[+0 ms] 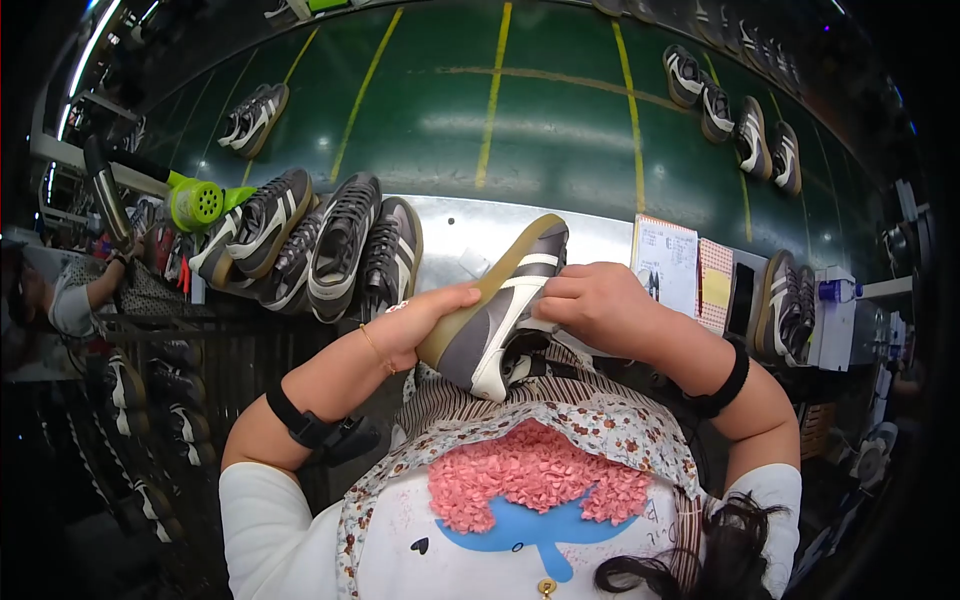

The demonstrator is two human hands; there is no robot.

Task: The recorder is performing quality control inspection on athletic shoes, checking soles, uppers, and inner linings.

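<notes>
Green tabletop (560,130), yellow lines across it, bearing one grey-and-white shoe pair (256,122) far left and four similar shoes (753,137) far right; nearer, pale ledge (440,235) with clustered shoes (345,245) left, open notebook (668,262) right.

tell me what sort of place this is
Most likely a shoe factory: lookalike grey-and-white shoes cluster at left, more shoes sit on a green, belt-like surface with yellow stripes, and the left hand holds a matching shoe.
</notes>
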